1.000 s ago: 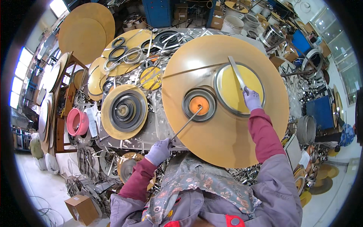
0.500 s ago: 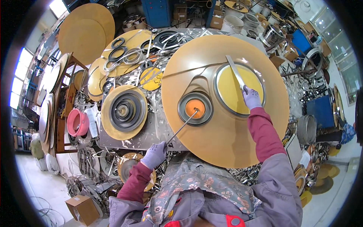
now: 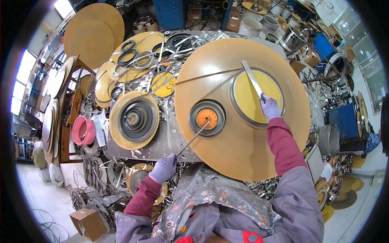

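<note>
A person in gloves is holding a tool in each hand over a large tan disc (image 3: 243, 160). The left hand (image 3: 163, 169) is closing its fingers around the near end of a thin metal rod (image 3: 189, 143); the rod's long axis is running diagonally away to the right, its far tip pointing into an orange hub (image 3: 201, 116). A dark grey ring (image 3: 221, 129) is encircling that hub on the tan disc's left half. The right hand (image 3: 270, 108) is curling its fingers around the near end of a flat metal bar (image 3: 252, 79), though how each finger is sitting is too small to tell. The bar is pointing away from the person and slightly left, lying across a yellow disc (image 3: 245, 101) and reaching past its far rim. A narrow dark strip (image 3: 202, 75) is stretching almost crosswise, rising slightly rightward toward that rim.
</note>
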The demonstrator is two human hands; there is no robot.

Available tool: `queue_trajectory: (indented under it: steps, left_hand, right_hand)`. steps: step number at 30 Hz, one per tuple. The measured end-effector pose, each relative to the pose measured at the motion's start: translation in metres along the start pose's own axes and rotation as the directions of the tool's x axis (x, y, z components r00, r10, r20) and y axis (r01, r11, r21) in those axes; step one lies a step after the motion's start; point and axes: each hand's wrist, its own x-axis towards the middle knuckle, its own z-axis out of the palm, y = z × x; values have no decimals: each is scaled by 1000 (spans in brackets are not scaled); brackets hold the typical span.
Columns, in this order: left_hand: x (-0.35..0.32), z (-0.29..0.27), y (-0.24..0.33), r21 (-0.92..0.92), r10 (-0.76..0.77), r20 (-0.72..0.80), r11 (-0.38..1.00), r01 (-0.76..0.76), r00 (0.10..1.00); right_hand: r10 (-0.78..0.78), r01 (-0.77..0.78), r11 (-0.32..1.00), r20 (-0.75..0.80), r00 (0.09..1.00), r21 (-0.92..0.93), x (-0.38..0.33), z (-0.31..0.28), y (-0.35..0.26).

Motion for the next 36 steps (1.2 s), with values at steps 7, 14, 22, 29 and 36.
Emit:
queue_trajectory:
  steps: [7,14,22,29,36]
  left_hand:
    - [7,4,6,-39,68,18,997,-67,998]
    - [5,13,19,-67,50,57,997,-47,997]
    - [5,31,20,-80,72,49,994,-68,996]
    - [7,29,24,-92,58,42,994,-54,997]
    - [10,15,33,-33,9,118,999,-5,993]
  right_hand:
    - [22,-22,1000,-14,1000,8,6,10,13]
    - [20,-17,998,-44,999,53,0,12,13]
    - [14,-14,998,-11,1000,62,-2,9,6]
    - [8,-8,1000,-4,1000,-1,-5,5,-4]
    - [-15,16,999,-32,999,35,-10,12,-1]
